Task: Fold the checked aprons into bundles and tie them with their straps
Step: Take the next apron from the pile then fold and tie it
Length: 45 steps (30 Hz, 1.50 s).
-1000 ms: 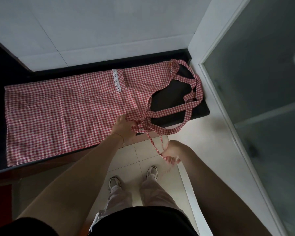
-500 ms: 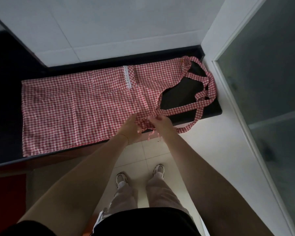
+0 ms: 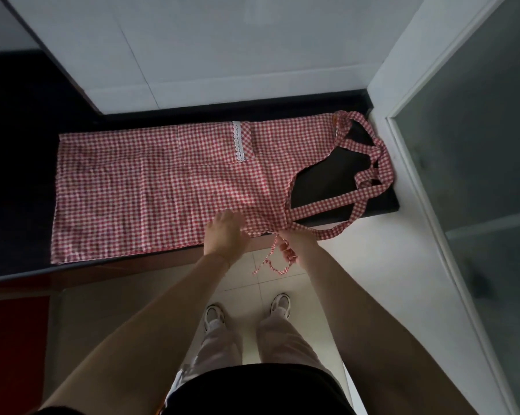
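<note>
Apron: red-white checked apron [image 3: 150, 187] lies flat, lengthwise on black counter [image 3: 19, 163]; skirt end to the left, bib end to the right. Near hem runs just along counter's front edge.
Pocket: patch pocket w/ white lace trim [image 3: 238, 141] on far half of apron, roughly mid-length.
Neck straps: wide checked neck straps [image 3: 372, 163] loop & cross at right end of counter, over bare black top; one loop sags off front edge beside the white wall [image 3: 372, 265].
Waist strap: thin checked waist strap [image 3: 270, 259] hangs off front edge of counter, between the 2 hands, curling in a small loop below right hand; upper end meets apron's near corner.
L hand: left hand [image 3: 222, 235] palm-down at apron's near edge, fingers bent & pressing/pinching the cloth where strap starts. Exact grip hidden under the hand, so can't tell if it's closed on the fabric.
R hand: right hand [image 3: 294, 247] just off counter edge, fingers curled round the thin waist strap; strap passes thru the fist & trails out under it.
Hands rel.: near each other, not touching; strap spans the gap.
Below: person's light trousers, white sneakers [image 3: 213, 319] on pale tile floor [image 3: 246, 280]; dark shirt at bottom of frame.
Right side: frosted glass panel [image 3: 477, 145] in white frame.
</note>
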Tool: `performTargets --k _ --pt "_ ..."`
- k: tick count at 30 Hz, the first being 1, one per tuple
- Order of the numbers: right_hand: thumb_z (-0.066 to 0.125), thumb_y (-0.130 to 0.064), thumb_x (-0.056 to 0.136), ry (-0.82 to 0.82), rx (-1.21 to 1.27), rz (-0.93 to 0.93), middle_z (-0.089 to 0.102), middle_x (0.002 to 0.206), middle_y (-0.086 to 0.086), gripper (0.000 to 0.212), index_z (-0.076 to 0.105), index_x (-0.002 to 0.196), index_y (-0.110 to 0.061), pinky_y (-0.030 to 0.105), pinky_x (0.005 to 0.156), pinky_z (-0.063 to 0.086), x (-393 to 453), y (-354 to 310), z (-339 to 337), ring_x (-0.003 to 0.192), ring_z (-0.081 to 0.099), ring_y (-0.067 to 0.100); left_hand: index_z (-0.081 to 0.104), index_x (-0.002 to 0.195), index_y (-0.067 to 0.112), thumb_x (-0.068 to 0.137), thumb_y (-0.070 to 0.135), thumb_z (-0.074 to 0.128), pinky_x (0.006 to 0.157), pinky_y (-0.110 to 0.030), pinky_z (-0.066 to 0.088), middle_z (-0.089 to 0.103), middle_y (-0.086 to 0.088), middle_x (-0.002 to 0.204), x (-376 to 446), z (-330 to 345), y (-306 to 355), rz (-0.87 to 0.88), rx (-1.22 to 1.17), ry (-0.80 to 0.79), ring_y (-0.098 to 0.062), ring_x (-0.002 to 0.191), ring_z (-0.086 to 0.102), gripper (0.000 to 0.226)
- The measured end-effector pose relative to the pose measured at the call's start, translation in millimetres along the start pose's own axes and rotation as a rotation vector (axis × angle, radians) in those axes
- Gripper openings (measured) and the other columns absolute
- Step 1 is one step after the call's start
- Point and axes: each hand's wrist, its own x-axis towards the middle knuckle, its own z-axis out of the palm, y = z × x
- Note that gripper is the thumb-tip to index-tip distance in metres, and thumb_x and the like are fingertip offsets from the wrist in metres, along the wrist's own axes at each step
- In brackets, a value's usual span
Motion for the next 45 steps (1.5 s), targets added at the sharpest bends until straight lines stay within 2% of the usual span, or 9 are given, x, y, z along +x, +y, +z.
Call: performTargets --k 7,14,18,23,30,35,38,40,45 --pt "0.065 -0.026 0.093 0.145 0.264 -0.121 0.052 0.061 0.001 0.021 0.057 0.08 -0.01 0.023 0.044 0.033 4.9 5.8 -1.1 0.043 0.04 0.009 0.062 0.107 0.015 0.091 0.006 0.053 0.064 -0.028 0.037 0.056 -0.001 0.102 -3.0 2.7 -26.4 -0.061 0.205 0.01 -0.014 0.087 0.044 0.02" --pt "0.06 -0.022 0.094 0.034 0.201 -0.07 0.047 0.051 -0.001 0.03 0.051 0.067 -0.011 0.025 0.042 0.032 -6.3 -30.3 -8.7 0.034 0.037 0.009 0.063 0.097 0.011 0.097 0.013 0.046 0.063 -0.03 0.039 0.063 -0.005 0.102 11.6 -7.2 -30.5 -0.166 0.145 -0.045 -0.018 0.082 0.053 0.017" --pt "0.065 -0.025 0.091 -0.03 0.434 -0.198 0.071 0.075 0.005 0.019 0.067 0.092 -0.006 0.024 0.052 0.049 -31.3 -67.1 -10.5 0.062 0.065 0.015 0.053 0.086 0.012 0.094 0.017 0.051 0.055 -0.025 0.032 0.056 -0.002 0.087 21.9 -51.9 -10.5 -0.229 -0.079 0.227 -0.017 0.075 0.049 0.009" --pt "0.055 -0.02 0.093 0.148 0.537 -0.48 0.054 0.061 -0.001 0.016 0.06 0.08 -0.012 0.022 0.044 0.036 -54.5 -68.9 -6.4 0.047 0.046 0.01 0.049 0.076 0.012 0.085 0.021 0.055 0.047 -0.021 0.021 0.048 0.0 0.072 3.3 -65.5 -8.0 0.098 -0.016 0.544 -0.017 0.067 0.042 0.014" --pt "0.051 -0.014 0.097 0.141 0.209 -0.1 0.053 0.06 0.005 0.024 0.053 0.074 -0.008 0.027 0.044 0.038 -7.5 14.4 13.1 0.044 0.047 0.015 0.06 0.093 0.018 0.093 0.024 0.052 0.074 -0.033 0.049 0.058 0.002 0.1 -20.6 3.6 -30.5 -0.083 0.14 -0.069 -0.017 0.096 0.055 0.01" --pt "0.062 -0.005 0.09 0.04 0.399 -0.027 0.064 0.074 0.01 0.007 0.057 0.094 -0.002 0.027 0.053 0.05 2.0 21.8 9.3 0.056 0.058 0.018 0.061 0.088 0.019 0.09 0.046 0.05 0.073 -0.029 0.047 0.057 0.004 0.1 -21.6 10.8 -35.1 -0.085 0.193 -0.085 -0.014 0.094 0.054 0.029" --pt "0.066 -0.007 0.09 0.022 0.483 -0.015 0.065 0.101 0.011 0.016 0.059 0.104 -0.004 0.037 0.084 0.056 7.7 24.8 9.1 0.088 0.065 0.022 0.056 0.117 0.02 0.09 0.032 0.051 0.093 -0.041 0.047 0.049 -0.005 0.125 -22.2 8.2 -32.0 -0.077 0.193 0.026 -0.023 0.117 0.045 0.03" --pt "0.06 -0.011 0.095 -0.031 0.545 -0.034 0.06 0.098 0.007 0.003 0.058 0.094 -0.009 0.032 0.083 0.053 6.6 24.7 8.5 0.083 0.06 0.017 0.043 0.14 0.028 0.094 0.035 0.051 0.11 -0.054 0.035 0.031 -0.009 0.152 -18.3 5.6 -31.0 -0.086 0.197 -0.093 -0.033 0.14 0.028 0.048" --pt "0.073 -0.008 0.082 -0.134 0.842 0.149 0.062 0.116 0.014 0.038 0.057 0.115 -0.002 0.038 0.086 0.052 4.1 24.4 9.3 0.103 0.061 0.025 0.026 0.152 0.036 0.098 0.047 0.044 0.116 -0.063 0.021 0.009 -0.007 0.164 -9.7 3.2 -28.7 -0.125 0.198 -0.233 -0.038 0.15 0.005 0.057"
